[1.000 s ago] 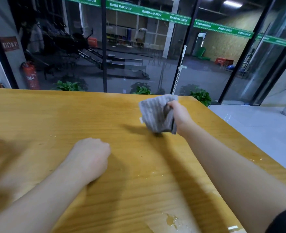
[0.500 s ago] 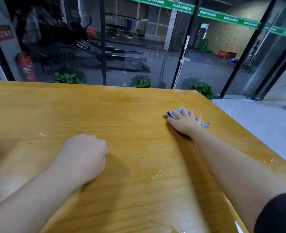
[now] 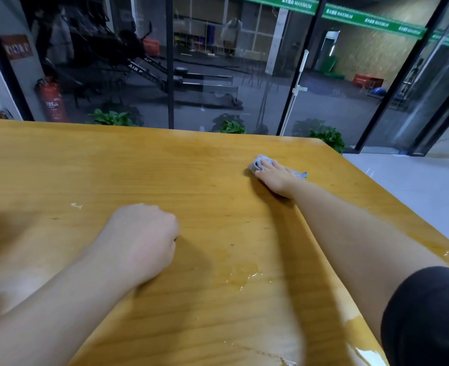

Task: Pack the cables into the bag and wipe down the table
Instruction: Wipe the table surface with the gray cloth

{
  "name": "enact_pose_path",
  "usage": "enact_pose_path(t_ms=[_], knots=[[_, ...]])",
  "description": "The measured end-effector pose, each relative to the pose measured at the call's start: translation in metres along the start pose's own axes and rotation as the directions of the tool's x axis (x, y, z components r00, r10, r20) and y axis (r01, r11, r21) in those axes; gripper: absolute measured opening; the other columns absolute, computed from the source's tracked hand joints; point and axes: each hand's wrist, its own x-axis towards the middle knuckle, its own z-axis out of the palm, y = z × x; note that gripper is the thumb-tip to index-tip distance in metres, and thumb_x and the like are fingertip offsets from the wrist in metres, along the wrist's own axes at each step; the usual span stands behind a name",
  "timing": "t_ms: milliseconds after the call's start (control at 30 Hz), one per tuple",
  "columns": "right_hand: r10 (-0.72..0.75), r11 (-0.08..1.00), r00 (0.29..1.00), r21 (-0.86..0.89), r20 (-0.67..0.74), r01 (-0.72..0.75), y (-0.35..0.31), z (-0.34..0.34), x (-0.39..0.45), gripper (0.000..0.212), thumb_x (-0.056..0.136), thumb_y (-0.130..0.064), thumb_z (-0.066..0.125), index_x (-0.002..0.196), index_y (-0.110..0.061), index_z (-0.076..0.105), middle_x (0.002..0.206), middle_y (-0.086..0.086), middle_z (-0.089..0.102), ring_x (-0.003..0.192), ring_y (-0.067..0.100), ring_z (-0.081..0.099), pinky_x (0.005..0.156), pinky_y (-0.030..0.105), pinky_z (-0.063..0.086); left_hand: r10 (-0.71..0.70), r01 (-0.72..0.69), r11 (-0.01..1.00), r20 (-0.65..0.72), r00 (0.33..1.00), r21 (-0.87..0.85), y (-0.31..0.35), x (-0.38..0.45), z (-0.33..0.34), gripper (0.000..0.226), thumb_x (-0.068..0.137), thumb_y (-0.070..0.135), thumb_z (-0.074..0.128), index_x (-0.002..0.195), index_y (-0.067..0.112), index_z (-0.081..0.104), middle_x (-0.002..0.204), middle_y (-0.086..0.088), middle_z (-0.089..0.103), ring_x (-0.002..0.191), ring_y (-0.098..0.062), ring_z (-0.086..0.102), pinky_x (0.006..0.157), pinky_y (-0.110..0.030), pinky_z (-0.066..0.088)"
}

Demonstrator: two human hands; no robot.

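Note:
The wooden table (image 3: 112, 167) fills most of the view. My right hand (image 3: 273, 177) lies palm down on a crumpled grey cloth (image 3: 256, 163) near the table's far right corner, pressing it flat against the wood. The cloth shows past my fingertips and behind my wrist. My left hand (image 3: 144, 239) rests as a closed fist on the table's middle, holding nothing. Wet patches (image 3: 244, 278) shine on the wood near the front right. No cables and no bag are in view.
A small pale scrap (image 3: 76, 206) lies on the table left of my fist. The table's right edge (image 3: 392, 202) drops to a tiled floor. Beyond the far edge stand glass walls, potted plants (image 3: 231, 126) and a red fire extinguisher (image 3: 53, 101).
A second ago my right hand held the cloth lifted above the table; it then came down flat on the wood and now has slid slightly toward the far corner. My left fist stayed put.

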Motion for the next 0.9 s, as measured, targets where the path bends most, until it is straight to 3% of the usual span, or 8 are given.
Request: enact_pose_path(t_ms=[233,333,433,500,567,633,767,900], knots=[[-0.106,0.966,0.992,0.242,0.070,0.086,-0.018,0.005,-0.049,0.054,0.099,-0.042,0.028,0.150,-0.026,0.018,0.159,-0.003,0.008,0.145,0.021,0.004,0.114,0.034,0.002,-0.018,0.017,1.000,0.065,0.998,0.020,0.007,-0.006,-0.013,0.020,0.080,0.019,0.035,0.076,0.019,0.056,0.078,0.002,0.062,0.080,-0.022,0.059,0.055,-0.028,0.032],[-0.145,0.924,0.983,0.369,0.110,0.095,-0.029,0.005,-0.080,0.053,0.096,-0.043,0.035,0.147,-0.028,0.028,0.154,-0.005,0.024,0.142,0.018,0.018,0.111,0.032,0.012,-0.025,0.025,1.000,0.079,0.997,0.002,0.008,-0.009,-0.014,0.022,0.080,0.017,0.035,0.078,0.020,0.057,0.075,0.003,0.060,0.081,-0.022,0.058,0.056,-0.028,0.035],[-0.133,0.870,0.983,0.490,0.123,0.056,-0.037,0.008,-0.107,0.027,0.093,-0.043,0.041,0.104,-0.030,0.062,0.113,-0.006,0.058,0.102,0.010,0.051,0.089,0.024,0.035,-0.033,0.034,0.999,0.065,0.997,-0.010,0.008,-0.012,-0.012,0.034,0.083,0.020,0.034,0.100,0.026,0.064,0.096,0.002,0.067,0.092,-0.023,0.061,0.065,-0.028,0.041],[-0.114,0.809,0.988,0.587,0.100,0.033,-0.040,0.009,-0.122,0.023,0.091,-0.040,0.047,0.075,-0.027,0.057,0.081,-0.008,0.055,0.072,0.006,0.049,0.066,0.022,0.037,-0.036,0.038,0.999,0.068,0.997,-0.036,0.008,-0.015,-0.011,0.036,0.085,0.021,0.034,0.108,0.028,0.061,0.102,0.000,0.066,0.097,-0.024,0.060,0.073,-0.030,0.047],[-0.087,0.747,0.993,0.664,0.074,0.016,-0.037,0.011,-0.130,0.024,0.090,-0.039,0.050,0.071,-0.025,0.057,0.074,-0.008,0.055,0.068,0.008,0.049,0.062,0.024,0.037,-0.037,0.042,0.997,0.076,0.996,-0.057,0.008,-0.018,-0.012,0.037,0.086,0.021,0.034,0.111,0.029,0.060,0.104,0.000,0.066,0.100,-0.023,0.060,0.079,-0.032,0.050],[0.001,0.619,1.000,0.785,0.028,-0.023,-0.033,0.010,-0.134,0.024,0.088,-0.038,0.053,0.071,-0.022,0.061,0.076,-0.004,0.061,0.074,0.013,0.055,0.066,0.026,0.042,-0.039,0.045,0.996,0.081,0.996,-0.073,0.008,-0.019,-0.012,0.039,0.086,0.020,0.033,0.114,0.030,0.059,0.106,0.001,0.066,0.100,-0.023,0.060,0.080,-0.032,0.050],[0.280,0.174,0.957,0.976,0.076,-0.129,-0.024,-0.001,-0.131,0.027,0.085,-0.039,0.054,0.086,-0.014,0.065,0.077,0.008,0.072,0.085,0.027,0.067,0.087,0.039,0.052,-0.026,0.037,0.994,0.111,0.993,-0.103,0.005,-0.020,-0.012,0.041,0.086,0.019,0.032,0.116,0.031,0.058,0.117,0.005,0.063,0.106,-0.021,0.057,0.085,-0.034,0.049],[0.446,0.004,0.895,0.999,-0.030,0.032,-0.010,-0.027,-0.119,0.029,0.088,-0.046,0.042,0.091,-0.022,0.056,0.088,0.004,0.067,0.084,0.029,0.066,0.077,0.046,0.055,-0.025,0.039,0.991,0.108,0.994,-0.129,0.004,-0.019,-0.011,0.041,0.086,0.020,0.033,0.117,0.031,0.058,0.118,0.006,0.064,0.107,-0.021,0.057,0.086,-0.033,0.049]])
